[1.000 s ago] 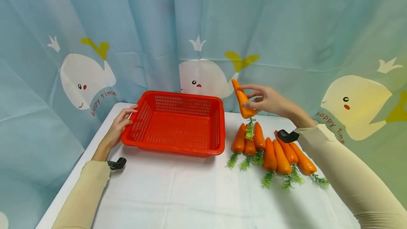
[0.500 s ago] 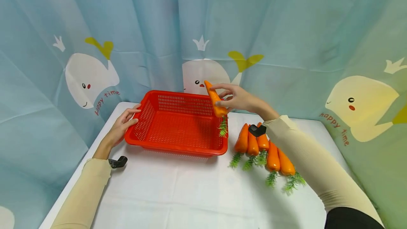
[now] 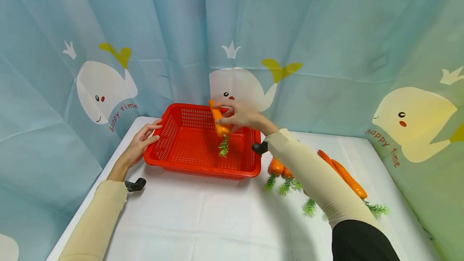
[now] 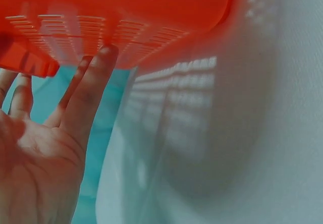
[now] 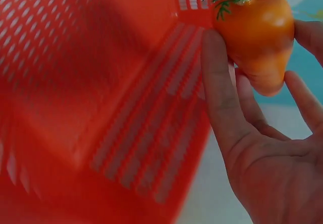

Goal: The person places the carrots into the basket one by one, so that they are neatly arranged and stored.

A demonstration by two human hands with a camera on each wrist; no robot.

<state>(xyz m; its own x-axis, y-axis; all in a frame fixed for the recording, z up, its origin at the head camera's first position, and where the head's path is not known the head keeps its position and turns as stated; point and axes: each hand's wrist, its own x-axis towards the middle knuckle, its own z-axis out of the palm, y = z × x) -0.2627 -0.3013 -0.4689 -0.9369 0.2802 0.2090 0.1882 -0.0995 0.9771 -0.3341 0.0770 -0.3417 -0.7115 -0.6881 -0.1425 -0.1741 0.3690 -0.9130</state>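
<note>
Over red basket, right grip pinching carrot, left grip extended against rim — curtain reading "happy time"

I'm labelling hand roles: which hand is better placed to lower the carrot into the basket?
Probably the right hand: it holds the carrot over the red basket. The left hand touches the basket's left side, away from the carrot.
</note>
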